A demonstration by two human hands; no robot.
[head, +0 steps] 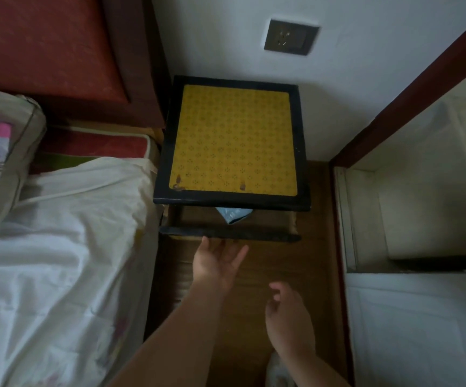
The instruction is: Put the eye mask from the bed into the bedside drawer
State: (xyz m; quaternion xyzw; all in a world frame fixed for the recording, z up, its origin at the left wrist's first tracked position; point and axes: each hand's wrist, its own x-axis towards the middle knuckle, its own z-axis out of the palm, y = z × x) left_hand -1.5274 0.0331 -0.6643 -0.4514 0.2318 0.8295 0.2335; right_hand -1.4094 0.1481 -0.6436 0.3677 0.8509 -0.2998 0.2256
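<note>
The bedside table (233,142) has a black frame and a yellow patterned top. Its drawer (229,234) stands partly pulled out below the top. A light blue piece, likely the eye mask (233,215), lies inside the drawer, mostly hidden under the tabletop. My left hand (217,263) is open, palm up, fingertips at the drawer's dark front edge. My right hand (287,314) hovers lower right over the floor, fingers loosely curled, holding nothing.
The bed (53,247) with a white sheet fills the left, with a pillow (0,152) and red headboard (58,51) behind. A wall socket (290,37) is above the table. A white cabinet with a dark red frame (410,219) stands right. Wooden floor lies between.
</note>
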